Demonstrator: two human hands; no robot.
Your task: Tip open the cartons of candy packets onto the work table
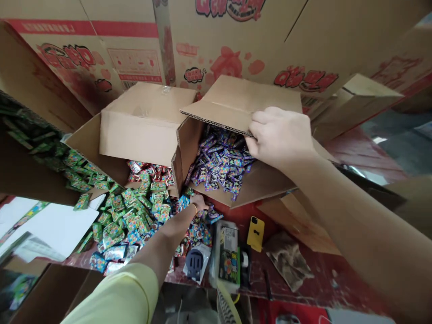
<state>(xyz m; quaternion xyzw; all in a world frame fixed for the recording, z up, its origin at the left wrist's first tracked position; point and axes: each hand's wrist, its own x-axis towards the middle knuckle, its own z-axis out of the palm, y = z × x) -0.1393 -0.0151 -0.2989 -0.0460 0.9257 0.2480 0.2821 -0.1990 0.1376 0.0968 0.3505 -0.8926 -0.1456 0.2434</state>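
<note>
My right hand (pixel 281 135) is closed on the raised front flap (pixel 232 112) of an open cardboard box, thumb below the edge and fingers above. Inside that box lies a heap of purple-wrapped candy packets (pixel 222 157). My left hand (pixel 200 202) is low at the box's front left corner, among mixed small packets (pixel 199 229) on the table. Its fingers look curled, and whatever they may hold is hidden. Left of it spreads a pile of green candy packets (pixel 131 211). Red packets (pixel 151 173) show inside a second cardboard box (pixel 138 139).
Large printed cartons (pixel 236 45) are stacked behind. On the red table (pixel 249 274) are a clear plastic container (pixel 224 252), a yellow phone (pixel 255 234), a crumpled brown wrapper (pixel 288 261) and white paper (pixel 57 225). A carton of green packets (pixel 33 130) tips in from the left.
</note>
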